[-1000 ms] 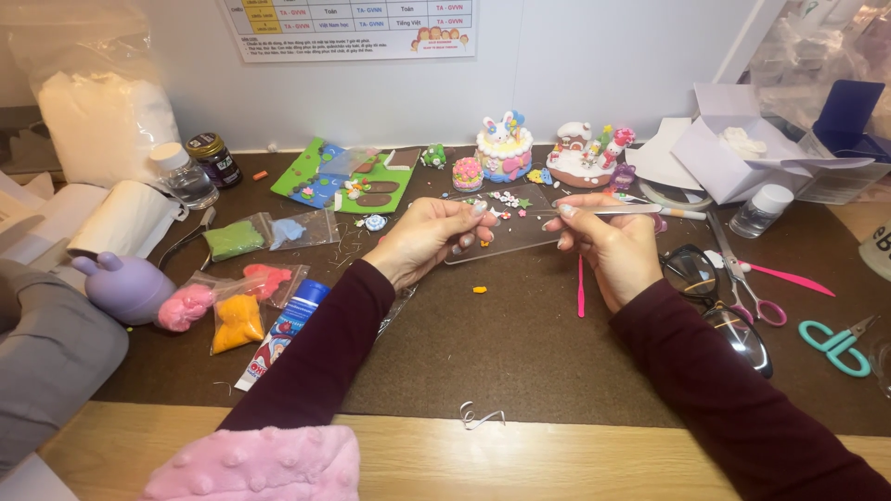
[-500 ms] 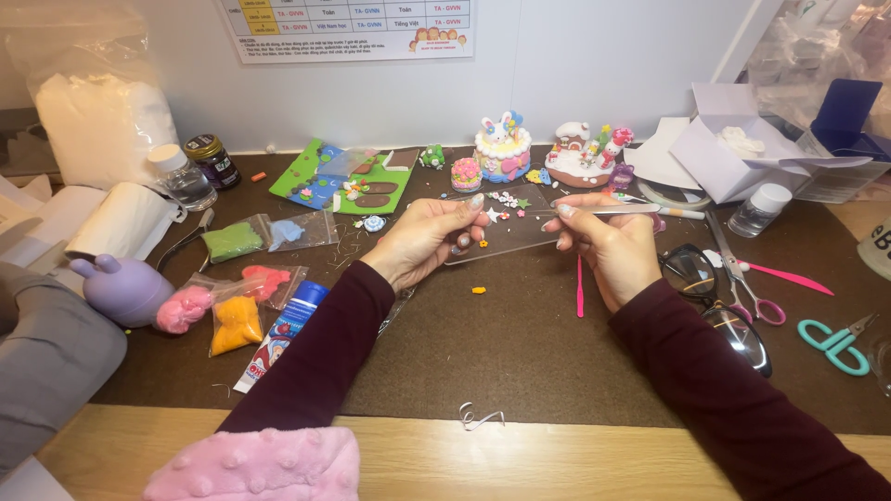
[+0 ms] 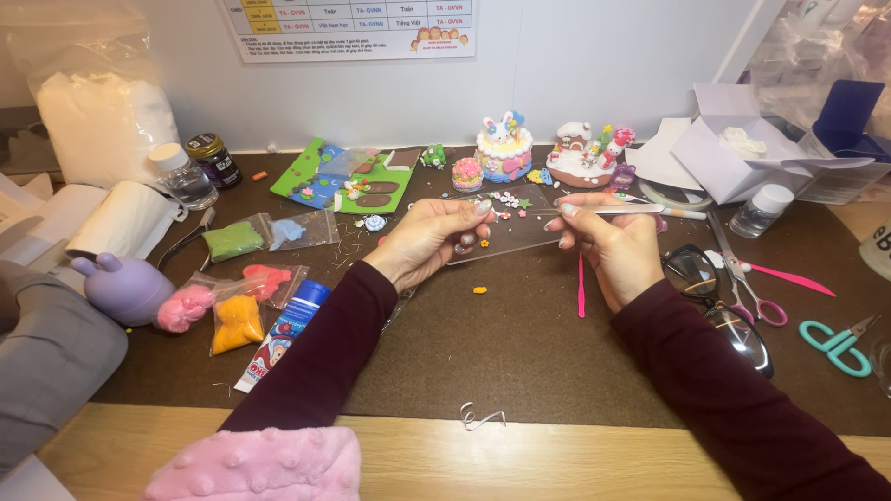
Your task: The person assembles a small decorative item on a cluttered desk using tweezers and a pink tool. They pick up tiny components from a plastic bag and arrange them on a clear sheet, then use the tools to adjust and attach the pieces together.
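My left hand point(image 3: 429, 241) pinches something tiny between thumb and fingertips over a clear plastic sheet point(image 3: 520, 232) lying on the brown mat; what it holds is too small to make out. My right hand point(image 3: 611, 249) grips a thin metal tool point(image 3: 613, 210), perhaps tweezers, with its tip pointing left toward my left fingertips. Several tiny clay decorations point(image 3: 507, 199) are scattered on the sheet between the hands. A pink modelling stick point(image 3: 582, 288) lies just below my right hand.
Small clay cakes point(image 3: 504, 148) point(image 3: 587, 156) stand behind the sheet, beside a green clay board point(image 3: 345, 176). Bags of coloured clay point(image 3: 239, 311), a glue tube point(image 3: 283, 334) and a purple figure point(image 3: 125, 288) lie left. Glasses point(image 3: 719, 297), pink scissors point(image 3: 754, 283), teal scissors point(image 3: 840, 343) and a white box point(image 3: 742, 148) lie right.
Both hands stay almost in place over the sheet; the fingers shift only slightly.
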